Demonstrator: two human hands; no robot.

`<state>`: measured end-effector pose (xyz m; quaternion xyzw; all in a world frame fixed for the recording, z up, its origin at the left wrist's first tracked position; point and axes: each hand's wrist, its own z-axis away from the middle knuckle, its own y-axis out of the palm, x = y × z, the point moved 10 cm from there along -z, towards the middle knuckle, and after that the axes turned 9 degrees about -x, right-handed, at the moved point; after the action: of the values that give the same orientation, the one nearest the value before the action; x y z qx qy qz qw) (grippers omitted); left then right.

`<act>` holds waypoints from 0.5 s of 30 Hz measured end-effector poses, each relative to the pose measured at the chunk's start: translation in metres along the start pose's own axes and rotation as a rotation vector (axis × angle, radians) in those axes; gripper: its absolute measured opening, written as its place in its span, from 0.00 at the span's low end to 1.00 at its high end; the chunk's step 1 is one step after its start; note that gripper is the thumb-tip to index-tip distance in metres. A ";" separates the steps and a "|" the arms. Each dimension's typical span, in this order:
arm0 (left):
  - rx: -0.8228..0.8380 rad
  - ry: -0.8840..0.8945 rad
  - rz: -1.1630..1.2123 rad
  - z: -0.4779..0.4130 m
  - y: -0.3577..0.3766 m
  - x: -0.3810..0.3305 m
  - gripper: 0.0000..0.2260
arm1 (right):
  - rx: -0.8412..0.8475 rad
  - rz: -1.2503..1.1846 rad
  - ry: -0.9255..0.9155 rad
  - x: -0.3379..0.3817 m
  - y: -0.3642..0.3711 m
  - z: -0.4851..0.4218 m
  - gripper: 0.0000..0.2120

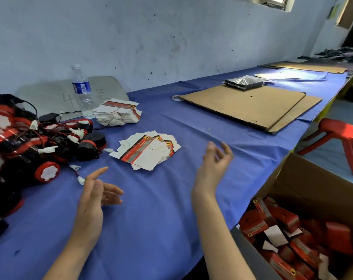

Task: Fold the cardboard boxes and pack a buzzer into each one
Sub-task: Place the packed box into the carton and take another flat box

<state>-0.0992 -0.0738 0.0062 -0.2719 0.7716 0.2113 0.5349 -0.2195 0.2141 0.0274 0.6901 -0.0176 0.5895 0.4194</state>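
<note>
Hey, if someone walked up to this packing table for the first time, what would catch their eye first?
Most likely the tangled heap of red and black buzzers at the table's left end, bright against the blue cloth. Next comes the big carton beside the table at lower right, full of folded red boxes. The fanned flat box blanks lie mid-table, just beyond the empty left hand and right hand.

Buzzer pile [30, 142] cut off by left edge; carton [313, 178] cut off at right and bottom edges; right hand [214, 168] fingertips [227, 150] motion-blurred; print on flat boxes [147, 151] too small to read; stool [341, 134] cropped at right
</note>
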 end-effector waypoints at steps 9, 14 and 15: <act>-0.018 -0.029 0.002 0.001 0.000 0.004 0.15 | 1.005 1.345 -0.551 -0.133 0.125 0.099 0.40; -0.049 -0.064 0.002 -0.002 0.000 0.007 0.14 | 0.820 1.403 -0.779 -0.123 0.127 0.104 0.27; -0.057 -0.069 0.004 -0.002 0.000 0.007 0.14 | 0.813 1.407 -0.800 -0.120 0.127 0.104 0.25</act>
<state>-0.1025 -0.0763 0.0007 -0.2782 0.7467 0.2436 0.5530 -0.2394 0.0128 0.0035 0.7682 -0.3702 0.3868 -0.3510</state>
